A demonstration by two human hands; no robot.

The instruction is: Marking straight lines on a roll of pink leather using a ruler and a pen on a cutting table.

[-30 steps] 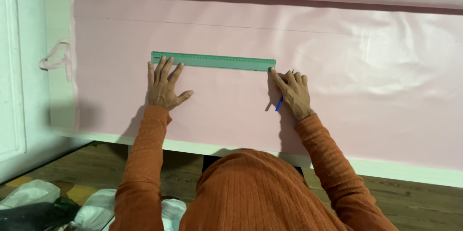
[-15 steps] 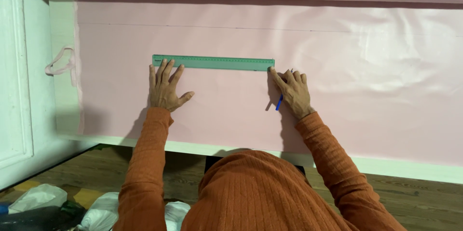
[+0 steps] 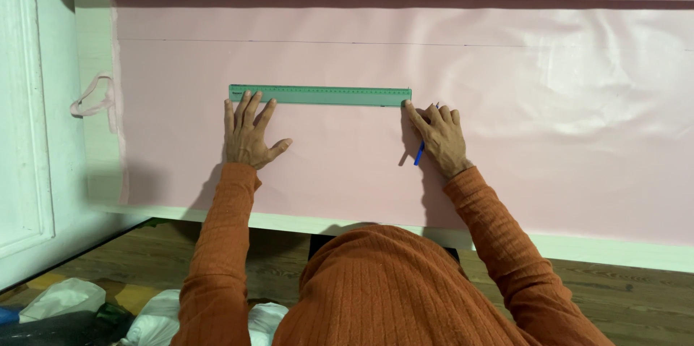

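On pink fabric [image 3: 506, 136], spread left hand [image 3: 248, 136] presses green ruler [image 3: 319, 95]; right hand [image 3: 439, 138] pinches blue pen [image 3: 418, 154]

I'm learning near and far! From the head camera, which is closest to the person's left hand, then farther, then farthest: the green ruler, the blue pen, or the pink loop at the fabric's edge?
From the left hand:
1. Green ruler: touching its fingertips, just above.
2. Pink loop: off to the left, at the fabric's edge.
3. Blue pen: far right, under the right hand.
The loop and pen are fairly close to call.
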